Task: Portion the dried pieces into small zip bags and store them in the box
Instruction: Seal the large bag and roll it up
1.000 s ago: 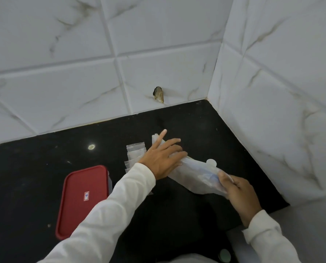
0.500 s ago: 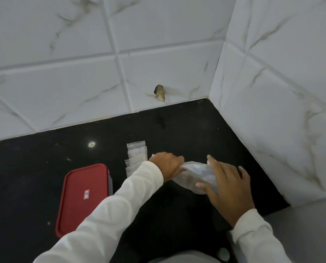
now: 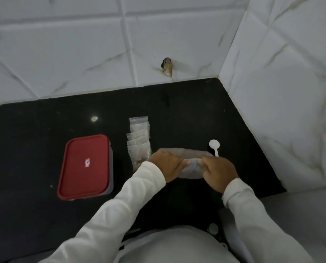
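Both arms reach forward in white sleeves (image 3: 109, 211) and meet over the black bench (image 3: 35, 130). The left hand (image 3: 167, 165) and right hand (image 3: 218, 171) lie knuckles-up, close together and nearly touching. The fingers (image 3: 182, 163) of each hand are curled and grip the near edge of a large bag (image 3: 187, 152) of cloudy clear plastic, which they hold between them.

The large bag lies on the bench straight ahead of the person. Its long axis runs left to right, roughly along the back wall (image 3: 63, 54). What is inside it cannot be made out.

Just left of the left hand sits a row of small zip bags (image 3: 139, 141), overlapped like shingles. The row runs away from the person toward the back wall, and brownish pieces show through the plastic. The nearest bag passes under the left wrist.

Further left, apart from the bags, stands the box (image 3: 85, 166) with its red lid on and its long axis pointing away from the person. A small red and white label (image 3: 87, 162) sits in the middle of the lid; its writing is too small to read.

A white spoon (image 3: 214, 146) lies just beyond the right hand, with its bowl toward the back wall and its handle pointing at the hand. A chipped hole (image 3: 167, 67) marks the white tiles above the bench.
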Motion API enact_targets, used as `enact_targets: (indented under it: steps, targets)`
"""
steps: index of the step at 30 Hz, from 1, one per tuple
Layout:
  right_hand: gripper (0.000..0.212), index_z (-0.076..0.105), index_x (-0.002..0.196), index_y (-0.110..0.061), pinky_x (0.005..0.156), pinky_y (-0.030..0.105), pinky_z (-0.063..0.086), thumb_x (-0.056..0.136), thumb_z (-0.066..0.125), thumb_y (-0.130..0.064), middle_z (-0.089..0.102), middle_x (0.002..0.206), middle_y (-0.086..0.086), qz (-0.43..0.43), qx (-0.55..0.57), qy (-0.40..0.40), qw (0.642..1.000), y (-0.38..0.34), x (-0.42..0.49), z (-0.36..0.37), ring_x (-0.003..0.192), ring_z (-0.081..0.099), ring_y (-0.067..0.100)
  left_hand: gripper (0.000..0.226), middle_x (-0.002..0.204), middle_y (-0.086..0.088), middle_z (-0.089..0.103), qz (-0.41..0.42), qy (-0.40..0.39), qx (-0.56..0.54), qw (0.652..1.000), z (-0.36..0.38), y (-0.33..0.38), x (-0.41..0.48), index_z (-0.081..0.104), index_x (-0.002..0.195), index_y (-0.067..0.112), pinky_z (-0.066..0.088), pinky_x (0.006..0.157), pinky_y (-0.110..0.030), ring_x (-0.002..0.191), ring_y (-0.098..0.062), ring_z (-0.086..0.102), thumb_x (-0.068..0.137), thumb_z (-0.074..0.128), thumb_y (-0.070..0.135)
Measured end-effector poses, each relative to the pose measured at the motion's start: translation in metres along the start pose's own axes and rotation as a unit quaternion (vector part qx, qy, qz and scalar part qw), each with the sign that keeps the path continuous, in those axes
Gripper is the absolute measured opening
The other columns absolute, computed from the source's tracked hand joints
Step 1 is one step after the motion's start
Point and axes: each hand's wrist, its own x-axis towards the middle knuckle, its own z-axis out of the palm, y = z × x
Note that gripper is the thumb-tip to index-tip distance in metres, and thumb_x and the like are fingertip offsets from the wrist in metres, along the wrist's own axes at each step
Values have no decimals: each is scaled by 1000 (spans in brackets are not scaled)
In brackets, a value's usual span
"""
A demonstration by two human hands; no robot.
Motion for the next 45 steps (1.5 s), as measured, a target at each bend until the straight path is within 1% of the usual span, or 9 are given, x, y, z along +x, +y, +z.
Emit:
enact_targets:
  steps: [3, 6, 13, 18, 23, 26, 33, 42, 45]
  targets:
    - [32, 55, 93, -20, 73, 37, 51, 100, 36, -45, 58, 77, -5, 10, 38, -83, 996, 6, 0, -1, 76, 60, 16, 50, 125, -10, 63, -13, -57, -15, 998, 0, 0, 6, 58, 133, 22, 45, 96, -35, 117, -27, 60, 107, 25, 50]
    - [36, 54, 108, -26, 71, 33, 52, 91, 51, -57, 55, 95, -12, -86, 3, 5, 996, 11, -15, -7, 82, 57, 11, 59, 110, -6, 66, -53, -80, -140, 985, 5, -7, 12, 66, 120, 16, 38, 85, -28, 106, -23, 61, 104, 26, 56]
    - [22, 67, 100, -21, 72, 35, 51, 79, 68, -12, 68, 89, 0, -90, -70, 17, 993, 19, -27, 15, 81, 66, 23, 42, 115, 4, 67, -49, -57, -202, 976, 18, -15, 5, 68, 120, 28, 50, 94, -36, 105, -16, 62, 98, 45, 56]
    - [20, 54, 106, -18, 77, 38, 51, 100, 38, -29, 63, 94, 3, 7, -21, -71, 997, 13, -14, 21, 88, 63, 23, 36, 128, -4, 62, -35, -42, -47, 997, 28, -4, 8, 58, 130, 30, 46, 101, -45, 117, -26, 58, 104, 37, 46]
    - [54, 63, 111, -21, 70, 36, 50, 82, 50, -64, 65, 99, -1, -138, -119, 79, 980, 20, -27, 34, 86, 62, 18, 43, 130, -11, 61, -74, -71, -27, 994, 38, -4, 18, 60, 128, 19, 42, 105, -45, 121, -31, 56, 107, 30, 42]
    - [39, 67, 106, -20, 68, 34, 51, 73, 75, -37, 66, 96, 1, -173, -125, 43, 976, 20, -26, 46, 82, 65, 22, 52, 128, -11, 64, -78, -66, -27, 994, 46, -6, 20, 63, 125, 16, 41, 105, -43, 118, -30, 58, 107, 25, 46]
    - [24, 65, 85, -16, 62, 37, 51, 65, 73, -4, 65, 77, 3, -117, -44, 31, 992, 22, -10, 55, 69, 64, 25, 47, 131, -4, 60, 31, 95, -69, 993, 59, -8, -4, 59, 126, 20, 50, 94, -43, 121, -25, 57, 93, 53, 53]
    - [35, 66, 108, -17, 73, 38, 54, 81, 73, -37, 67, 98, 2, -117, -77, 73, 987, 15, -21, 62, 87, 64, 21, 29, 132, -5, 60, -42, -17, -39, 998, 68, -10, 18, 57, 126, 21, 46, 98, -41, 122, -27, 56, 98, 53, 25]
    - [40, 55, 132, -21, 93, 35, 43, 92, 56, -19, 60, 119, -3, -84, -105, 42, 990, 16, -20, 64, 110, 57, 19, 28, 129, -8, 62, -33, -29, -38, 998, 71, -9, 23, 59, 124, 17, 44, 101, -42, 119, -29, 58, 102, 45, 28]
